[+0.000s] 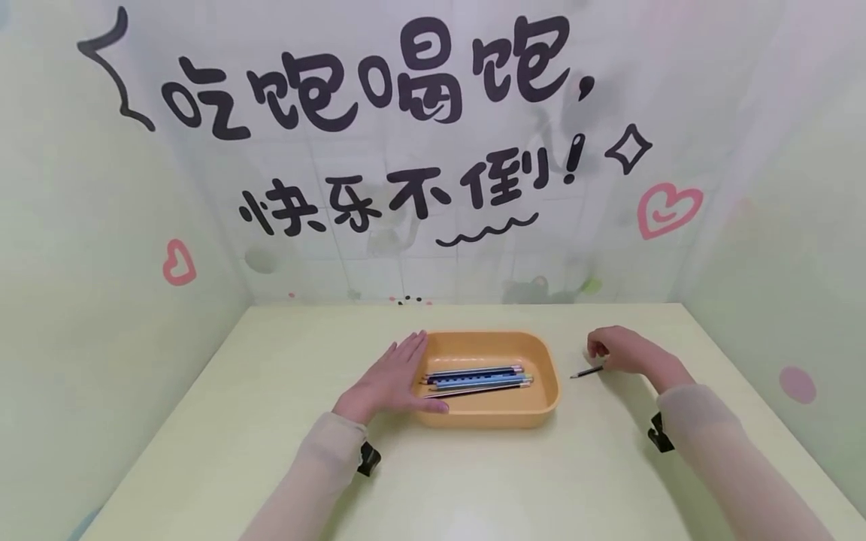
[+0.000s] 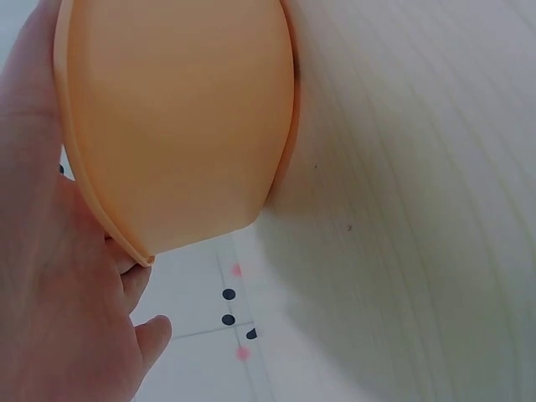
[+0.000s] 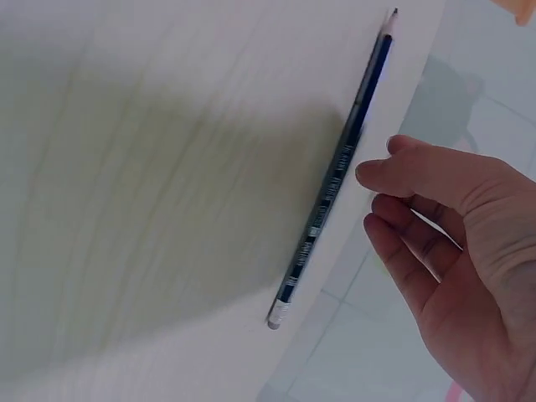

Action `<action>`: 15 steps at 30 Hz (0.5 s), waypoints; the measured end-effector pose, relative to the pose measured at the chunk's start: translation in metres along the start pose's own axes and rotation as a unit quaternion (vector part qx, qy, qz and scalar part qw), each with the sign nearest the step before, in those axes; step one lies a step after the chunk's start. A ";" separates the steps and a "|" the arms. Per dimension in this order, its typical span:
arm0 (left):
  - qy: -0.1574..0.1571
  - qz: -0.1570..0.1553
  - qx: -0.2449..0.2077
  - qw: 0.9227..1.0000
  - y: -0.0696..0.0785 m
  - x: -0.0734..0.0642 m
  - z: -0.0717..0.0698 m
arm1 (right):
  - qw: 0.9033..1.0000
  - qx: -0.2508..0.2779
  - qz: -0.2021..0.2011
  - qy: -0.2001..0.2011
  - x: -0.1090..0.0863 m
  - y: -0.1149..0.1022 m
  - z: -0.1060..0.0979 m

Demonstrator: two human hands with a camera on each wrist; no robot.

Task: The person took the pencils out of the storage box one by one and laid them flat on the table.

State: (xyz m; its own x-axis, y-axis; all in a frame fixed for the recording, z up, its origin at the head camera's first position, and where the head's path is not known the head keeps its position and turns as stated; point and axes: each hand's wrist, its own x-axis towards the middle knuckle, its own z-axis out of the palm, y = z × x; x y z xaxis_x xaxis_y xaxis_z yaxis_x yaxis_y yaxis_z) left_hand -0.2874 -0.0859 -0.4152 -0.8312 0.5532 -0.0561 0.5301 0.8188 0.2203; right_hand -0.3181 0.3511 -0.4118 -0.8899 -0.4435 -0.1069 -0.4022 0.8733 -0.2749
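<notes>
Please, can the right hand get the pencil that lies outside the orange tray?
Probably yes: the right hand is very near the pencil, and nothing visible lies between them.

Tabletop (image 1: 473, 481): free room left and near centre. Obstacles: tray (image 1: 487, 421), centre; left hand (image 1: 395, 379), tray's left end; pencil (image 1: 585, 372) and right hand (image 1: 624, 350), right; wall (image 1: 446, 274), far.

The table (image 1: 473, 481) is pale, with fine wood-like grain and a soft shine near the front; behind it stands a whitish wall (image 1: 379, 278), carrying large black Chinese lettering (image 1: 414, 175) in two lines; pale side walls enclose both sides, the left one bearing a pink heart (image 1: 179, 263); some blurred greyish patches (image 1: 261, 261) are perhaps printed shapes.
</notes>
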 end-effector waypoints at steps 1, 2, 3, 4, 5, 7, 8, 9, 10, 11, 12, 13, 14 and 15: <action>0.002 0.001 -0.001 1.000 0.000 -0.001 0.001 | 1.000 -0.001 0.001 0.008 -0.002 -0.001 -0.001; 0.003 0.002 0.000 1.000 0.001 -0.001 0.001 | 1.000 0.000 0.000 0.015 -0.004 -0.002 -0.002; 0.005 0.002 0.001 1.000 0.001 -0.002 0.002 | 1.000 0.001 -0.001 0.023 -0.005 -0.003 -0.003; 0.006 0.001 0.002 1.000 0.001 -0.002 0.002 | 1.000 0.003 -0.004 0.030 -0.007 -0.005 -0.004; 0.008 0.001 0.002 1.000 0.001 -0.003 0.002 | 0.999 0.006 -0.004 0.036 -0.008 -0.006 -0.005; 0.008 -0.001 0.002 1.000 0.002 -0.003 0.002 | 0.999 0.012 -0.005 0.047 -0.010 -0.009 -0.008; 0.008 0.000 0.002 1.000 0.002 -0.003 0.002 | 0.999 0.015 -0.006 0.051 -0.011 -0.011 -0.009; 0.008 -0.001 0.003 1.000 0.002 -0.003 0.002 | 0.998 0.017 -0.008 0.055 -0.012 -0.013 -0.010; 0.007 -0.002 0.004 1.000 0.002 -0.003 0.001 | 0.998 0.020 -0.009 0.058 -0.012 -0.015 -0.011; 0.005 -0.002 0.004 1.000 0.002 -0.003 0.001 | 0.998 0.022 -0.010 0.059 -0.013 -0.017 -0.012; 0.004 -0.003 0.006 1.000 0.002 -0.004 0.001 | 0.998 0.024 -0.009 0.061 -0.014 -0.019 -0.012; 0.003 -0.003 0.007 1.000 0.002 -0.004 0.001 | 0.998 0.026 -0.010 0.063 -0.014 -0.020 -0.012; 0.002 -0.003 0.009 1.000 0.001 -0.004 0.001 | 0.997 0.028 -0.011 0.065 -0.015 -0.022 -0.012; 0.001 -0.004 0.010 1.000 0.001 -0.004 0.000 | 0.997 0.029 -0.014 0.067 -0.016 -0.024 -0.013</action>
State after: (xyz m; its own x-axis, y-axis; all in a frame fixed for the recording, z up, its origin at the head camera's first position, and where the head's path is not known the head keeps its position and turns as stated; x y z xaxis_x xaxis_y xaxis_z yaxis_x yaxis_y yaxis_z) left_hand -0.2835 -0.0868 -0.4150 -0.8353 0.5470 -0.0556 0.5274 0.8258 0.1998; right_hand -0.2973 0.3396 -0.3914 -0.9010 -0.4328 0.0292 -0.4173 0.8463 -0.3311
